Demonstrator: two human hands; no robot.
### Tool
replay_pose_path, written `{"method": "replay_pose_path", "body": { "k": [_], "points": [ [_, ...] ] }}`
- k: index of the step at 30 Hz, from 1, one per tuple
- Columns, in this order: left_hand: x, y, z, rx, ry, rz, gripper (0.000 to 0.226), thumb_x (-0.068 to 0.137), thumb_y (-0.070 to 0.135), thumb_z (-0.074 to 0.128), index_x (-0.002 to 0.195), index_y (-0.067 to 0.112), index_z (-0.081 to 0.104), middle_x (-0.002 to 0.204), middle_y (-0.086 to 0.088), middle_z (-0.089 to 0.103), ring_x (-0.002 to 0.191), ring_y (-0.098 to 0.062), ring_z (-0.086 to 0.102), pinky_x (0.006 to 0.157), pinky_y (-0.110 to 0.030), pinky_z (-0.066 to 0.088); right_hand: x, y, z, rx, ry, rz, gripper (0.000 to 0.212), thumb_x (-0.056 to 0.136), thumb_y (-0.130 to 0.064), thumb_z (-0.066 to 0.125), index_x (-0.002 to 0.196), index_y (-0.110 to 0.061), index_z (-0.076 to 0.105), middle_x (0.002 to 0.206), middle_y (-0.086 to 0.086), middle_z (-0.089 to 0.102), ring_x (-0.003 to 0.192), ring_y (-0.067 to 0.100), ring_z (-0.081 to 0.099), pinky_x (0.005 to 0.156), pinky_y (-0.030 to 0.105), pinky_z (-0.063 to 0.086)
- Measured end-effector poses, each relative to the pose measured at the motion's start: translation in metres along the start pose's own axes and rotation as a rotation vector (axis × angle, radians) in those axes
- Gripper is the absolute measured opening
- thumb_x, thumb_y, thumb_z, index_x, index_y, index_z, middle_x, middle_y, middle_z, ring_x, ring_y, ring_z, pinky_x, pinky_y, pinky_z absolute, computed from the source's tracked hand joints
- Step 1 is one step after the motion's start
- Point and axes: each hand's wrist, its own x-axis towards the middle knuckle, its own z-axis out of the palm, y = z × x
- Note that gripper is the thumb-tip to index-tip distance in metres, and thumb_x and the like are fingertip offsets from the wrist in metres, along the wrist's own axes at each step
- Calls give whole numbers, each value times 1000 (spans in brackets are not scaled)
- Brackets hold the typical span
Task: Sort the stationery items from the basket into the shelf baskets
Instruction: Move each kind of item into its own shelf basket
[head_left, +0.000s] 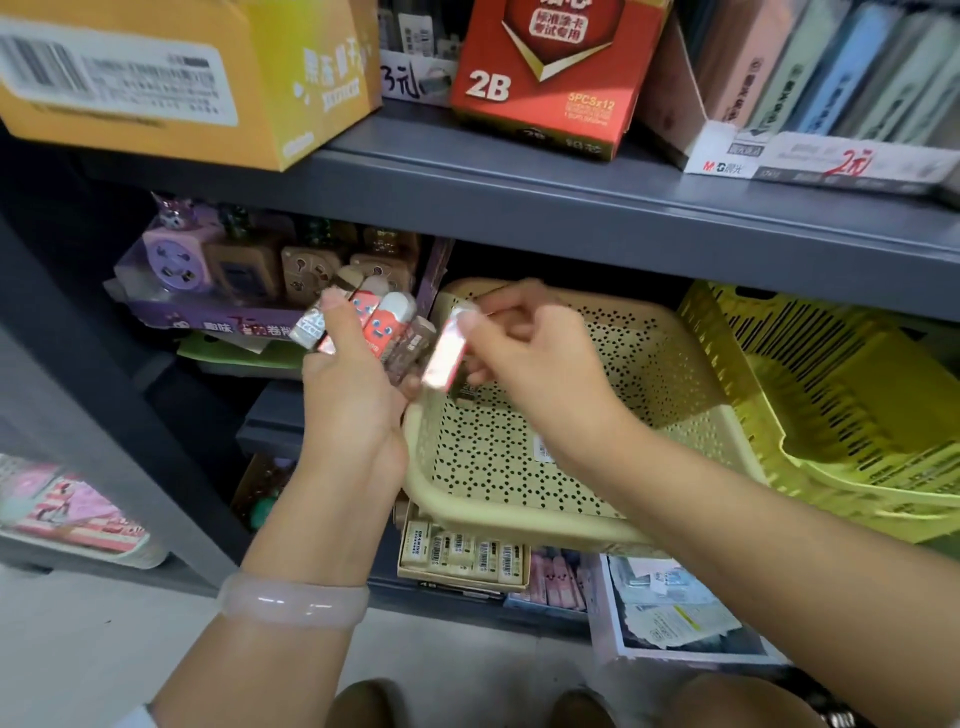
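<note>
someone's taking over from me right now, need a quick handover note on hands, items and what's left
Left hand: holds a fanned bunch of small erasers, mostly red and white.
Right hand: pinches a single pink eraser over the beige perforated basket.
The beige basket sits tilted on the middle shelf; only a barcode sticker shows on its visible floor. The yellow slotted basket stands beside it to the right.
Done: none of the hand-held erasers is placed yet.
Left: probably drop the pink one, then sort the bunch.
</note>
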Motion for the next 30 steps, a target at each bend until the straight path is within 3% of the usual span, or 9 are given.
{"method": "replay_pose_path", "body": {
  "k": [3, 6, 8, 13, 16, 19, 23, 26, 30],
  "points": [
    [3, 2, -4, -28, 14, 4, 37, 94, 49, 41, 85, 15, 55, 48, 8, 61, 39, -5, 53, 41, -15, 42, 20, 13, -18, -117, 88, 219, 14, 89, -11, 59, 97, 0, 57, 72, 8, 62, 49, 10, 53, 66, 30, 55],
    [5, 0, -3, -19, -8, -11, 40, 93, 50, 40, 81, 14, 54, 45, 8, 60, 37, -6, 53, 40, -14, 41, 31, 28, -17, -369, -181, 594, 22, 92, -13, 55, 110, -1, 59, 68, 4, 58, 47, 5, 53, 64, 17, 51],
    [6, -2, -2, -13, -21, -18, 41, 93, 50, 41, 80, 14, 54, 46, 8, 61, 38, -6, 56, 40, -14, 41, 34, 40, -7, -501, -318, 698, 19, 93, -22, 53, 97, -5, 61, 59, -1, 57, 46, 2, 51, 61, 14, 46],
    [7, -3, -2, -4, -30, -10, 41, 93, 49, 41, 77, 14, 55, 45, 8, 61, 38, -5, 57, 42, -14, 44, 42, 60, 2, -553, -250, 658, 30, 91, -23, 56, 66, -13, 45, 48, -3, 58, 38, 3, 52, 59, 9, 48],
    [6, -3, -3, -11, -41, -10, 41, 93, 49, 41, 75, 15, 56, 44, 8, 61, 37, -5, 56, 42, -14, 44, 39, 66, 0, -473, -212, 615, 27, 89, -13, 59, 66, -14, 45, 69, 0, 57, 63, 9, 61, 89, 26, 51],
    [5, -2, -4, -5, -46, -11, 41, 93, 49, 42, 76, 14, 55, 43, 8, 60, 36, -5, 56, 41, -14, 43, 36, 68, 2, -460, -229, 616, 29, 89, -7, 56, 65, -14, 43, 69, 0, 55, 83, 19, 62, 95, 32, 49],
    [5, -1, -5, 12, -61, -6, 41, 94, 49, 40, 77, 15, 55, 43, 9, 60, 37, -4, 55, 41, -15, 42, 34, 56, -4, -591, -228, 484, 13, 88, -6, 56, 75, -12, 57, 88, 10, 61, 87, 18, 61, 76, 22, 53],
    [6, -2, -5, 28, -63, -7, 40, 93, 49, 41, 80, 14, 56, 46, 9, 61, 40, -3, 56, 42, -15, 44, 31, 35, -5, -210, -99, 306, 11, 92, -12, 52, 86, -12, 60, 81, 11, 65, 66, 15, 63, 66, 23, 57],
    [6, -2, -4, 38, -52, -6, 40, 93, 50, 40, 86, 15, 57, 52, 8, 66, 45, -5, 62, 43, -16, 47, 21, 8, 2, -55, -258, 1, 7, 89, -20, 58, 83, -17, 57, 70, -2, 61, 58, 5, 58, 54, 18, 51]
  ]
}}
